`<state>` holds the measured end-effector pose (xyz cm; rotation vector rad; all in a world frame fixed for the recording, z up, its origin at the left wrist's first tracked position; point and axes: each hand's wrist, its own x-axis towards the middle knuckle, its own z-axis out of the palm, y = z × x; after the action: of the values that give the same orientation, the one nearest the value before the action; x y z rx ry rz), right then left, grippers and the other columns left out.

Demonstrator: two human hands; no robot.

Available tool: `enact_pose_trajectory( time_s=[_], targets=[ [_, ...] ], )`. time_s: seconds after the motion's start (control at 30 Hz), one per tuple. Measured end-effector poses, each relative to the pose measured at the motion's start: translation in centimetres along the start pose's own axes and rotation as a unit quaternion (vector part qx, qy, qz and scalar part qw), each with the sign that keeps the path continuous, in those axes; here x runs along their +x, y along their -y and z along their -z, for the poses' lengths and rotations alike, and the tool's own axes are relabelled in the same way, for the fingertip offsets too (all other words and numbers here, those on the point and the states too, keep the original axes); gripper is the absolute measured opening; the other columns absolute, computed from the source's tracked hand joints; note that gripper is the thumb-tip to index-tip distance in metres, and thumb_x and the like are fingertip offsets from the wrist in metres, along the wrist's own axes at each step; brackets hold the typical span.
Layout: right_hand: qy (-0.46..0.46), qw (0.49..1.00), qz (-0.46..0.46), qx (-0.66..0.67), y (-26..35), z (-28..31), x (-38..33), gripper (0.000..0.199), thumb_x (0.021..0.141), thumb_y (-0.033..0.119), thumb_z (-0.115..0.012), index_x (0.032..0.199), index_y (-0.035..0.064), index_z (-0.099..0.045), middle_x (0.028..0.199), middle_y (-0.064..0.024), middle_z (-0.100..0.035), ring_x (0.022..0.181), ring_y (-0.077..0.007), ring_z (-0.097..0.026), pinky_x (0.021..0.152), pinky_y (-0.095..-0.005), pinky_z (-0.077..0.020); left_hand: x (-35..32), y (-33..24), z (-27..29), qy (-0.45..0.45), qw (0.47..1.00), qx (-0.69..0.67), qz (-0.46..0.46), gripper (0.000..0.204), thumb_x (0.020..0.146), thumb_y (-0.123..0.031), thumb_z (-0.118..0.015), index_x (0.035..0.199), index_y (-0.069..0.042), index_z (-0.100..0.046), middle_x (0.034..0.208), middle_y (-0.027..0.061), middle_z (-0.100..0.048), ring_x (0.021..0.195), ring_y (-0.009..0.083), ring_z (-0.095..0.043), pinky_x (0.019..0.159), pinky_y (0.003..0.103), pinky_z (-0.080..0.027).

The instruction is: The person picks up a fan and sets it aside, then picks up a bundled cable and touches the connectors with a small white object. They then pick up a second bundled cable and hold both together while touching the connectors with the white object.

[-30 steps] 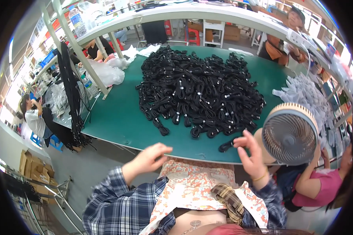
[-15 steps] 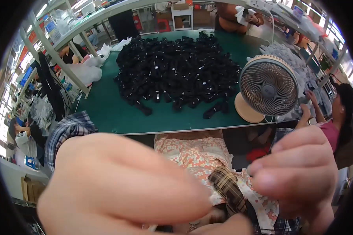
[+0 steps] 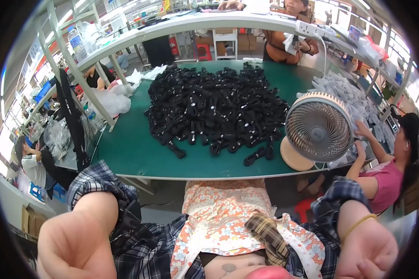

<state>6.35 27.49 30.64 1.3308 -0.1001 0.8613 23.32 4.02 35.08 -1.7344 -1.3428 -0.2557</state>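
The pile of black cord bundles (image 3: 214, 107) is located on the green table (image 3: 125, 156). A single bundle (image 3: 254, 157) is placed at the pile's near right edge; the desk fan (image 3: 319, 128) is positioned to the pile's right, with a pale grey heap (image 3: 333, 88) beyond it. Both hands, held over the table's near edge one second ago, have been drawn back. The left hand (image 3: 74, 244) is now held low, nearer than the pile and to its left; the right hand (image 3: 370, 246), low and to its right. Handling of the bundles therefore appears to be paused. The fingers of both hands are partly cut off by the lower edge; whether they are spread or pinching cannot be told. The table behind the fan is hidden, and individual cords cannot be separated by eye.
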Motion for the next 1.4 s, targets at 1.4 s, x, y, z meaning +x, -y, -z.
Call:
enact_pose_trajectory(
  time_s=[1.4],
  targets=[
    [0.442, 0.52, -0.729, 0.051, 20.5, 6.9, -35.9, 0.013, 0.067, 0.001, -0.05, 0.078, 0.0011, -0.056, 0.06, -0.0107, -0.053, 0.057, -0.0249, -0.051, 0.055, -0.0344, -0.0402, -29.5, 13.3, -2.1, -0.053, 0.706, 0.328, 0.625, 0.008, 0.079, -0.007, -0.045, 0.085, -0.003, -0.05, 0.077, 0.0029, -0.049, 0.061, 0.0098, -0.046, 0.057, 0.025, -0.041]
  ],
)
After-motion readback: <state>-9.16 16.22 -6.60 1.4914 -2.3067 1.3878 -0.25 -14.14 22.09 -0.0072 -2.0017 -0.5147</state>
